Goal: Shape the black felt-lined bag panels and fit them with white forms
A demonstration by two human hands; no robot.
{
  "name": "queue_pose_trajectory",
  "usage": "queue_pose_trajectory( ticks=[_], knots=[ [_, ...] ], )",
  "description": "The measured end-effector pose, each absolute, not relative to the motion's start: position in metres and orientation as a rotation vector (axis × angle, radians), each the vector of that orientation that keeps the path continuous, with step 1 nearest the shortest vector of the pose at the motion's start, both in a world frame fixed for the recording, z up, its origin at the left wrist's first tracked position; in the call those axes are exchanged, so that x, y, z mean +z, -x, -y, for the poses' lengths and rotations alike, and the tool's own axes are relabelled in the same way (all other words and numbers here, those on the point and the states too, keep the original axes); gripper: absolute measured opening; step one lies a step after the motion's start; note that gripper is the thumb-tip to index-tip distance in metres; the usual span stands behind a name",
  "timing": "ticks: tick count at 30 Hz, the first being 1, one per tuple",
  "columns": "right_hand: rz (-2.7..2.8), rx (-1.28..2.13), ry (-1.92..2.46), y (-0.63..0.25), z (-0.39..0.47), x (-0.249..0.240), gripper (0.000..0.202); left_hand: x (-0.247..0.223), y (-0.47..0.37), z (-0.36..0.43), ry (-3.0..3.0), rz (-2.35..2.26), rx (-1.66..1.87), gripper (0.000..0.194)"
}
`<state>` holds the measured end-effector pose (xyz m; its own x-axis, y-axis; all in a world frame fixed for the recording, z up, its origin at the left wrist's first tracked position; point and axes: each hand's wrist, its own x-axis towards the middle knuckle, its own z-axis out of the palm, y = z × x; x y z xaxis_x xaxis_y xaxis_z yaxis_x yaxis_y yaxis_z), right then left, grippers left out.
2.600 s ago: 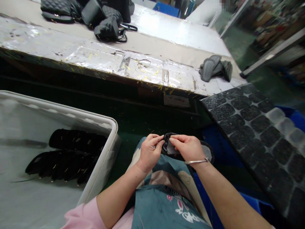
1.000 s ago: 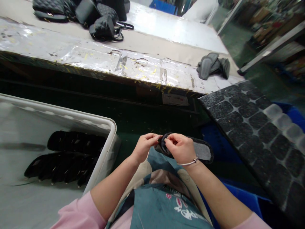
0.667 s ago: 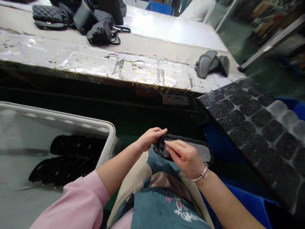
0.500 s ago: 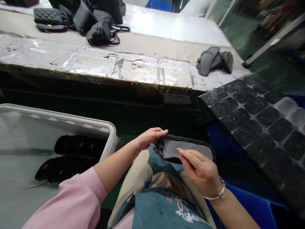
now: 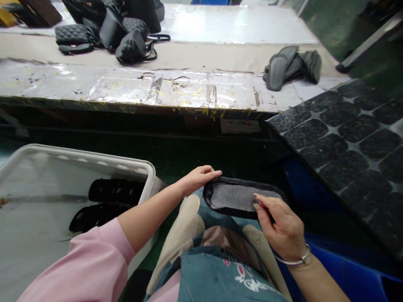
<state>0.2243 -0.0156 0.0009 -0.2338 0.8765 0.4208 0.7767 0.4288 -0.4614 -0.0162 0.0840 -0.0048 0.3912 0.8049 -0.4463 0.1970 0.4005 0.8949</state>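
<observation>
A long black piece with rounded ends and a grey inner panel (image 5: 236, 195), like a bag part, lies over my lap. My left hand (image 5: 201, 178) is closed on its left end, fingers over the upper corner. My right hand (image 5: 280, 224) has thumb and forefinger closed at the near rim towards the right, the fingertips over the grey panel. Its fingers cover part of that rim, and the underside is hidden.
Left stands a white bin (image 5: 151, 165) with black pieces (image 5: 115, 191) inside. Across the front runs a worktable (image 5: 182, 90) holding black bags (image 5: 132, 46) and grey oblong pieces (image 5: 278, 71). A board of dark rounded panels (image 5: 343, 134) slopes at right above a blue container (image 5: 340, 260).
My right hand has slid right along the piece, which now lies flatter with more grey panel showing. My left hand stays at the left end. The view has shifted slightly.
</observation>
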Motion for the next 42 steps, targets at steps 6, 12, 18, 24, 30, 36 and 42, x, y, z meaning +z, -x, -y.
queue_pose_trajectory(
  ticks=[6, 12, 18, 24, 30, 36, 42],
  knots=[
    [2.040, 0.269, 1.406, -0.228, 0.015, 0.002, 0.028, 0.006, 0.014, -0.085, -1.513, -1.277, 0.415, 0.029],
    [2.034, 0.266, 1.400, -0.228, 0.016, 0.000, 0.027, 0.012, 0.011, -0.085, -1.823, -1.343, 0.230, 0.024],
    [2.036, 0.277, 1.406, -0.228, 0.014, 0.000, 0.027, 0.023, 0.010, -0.089, -2.063, -1.293, 0.001, 0.028],
    [2.041, 0.331, 1.393, -0.226, 0.013, 0.003, 0.025, 0.016, 0.023, -0.106, -1.397, -1.057, -0.021, 0.037],
    [2.039, 0.342, 1.388, -0.226, 0.014, 0.005, 0.025, 0.020, 0.021, -0.114, -1.539, -1.072, -0.126, 0.042],
    [2.037, 0.320, 1.430, -0.223, 0.014, 0.003, 0.025, 0.040, 0.008, -0.108, -2.004, -1.127, -0.317, 0.036],
    [2.044, 0.364, 1.409, -0.224, 0.013, 0.004, 0.026, 0.027, 0.013, -0.114, -1.656, -1.101, -0.209, 0.035]
  ],
)
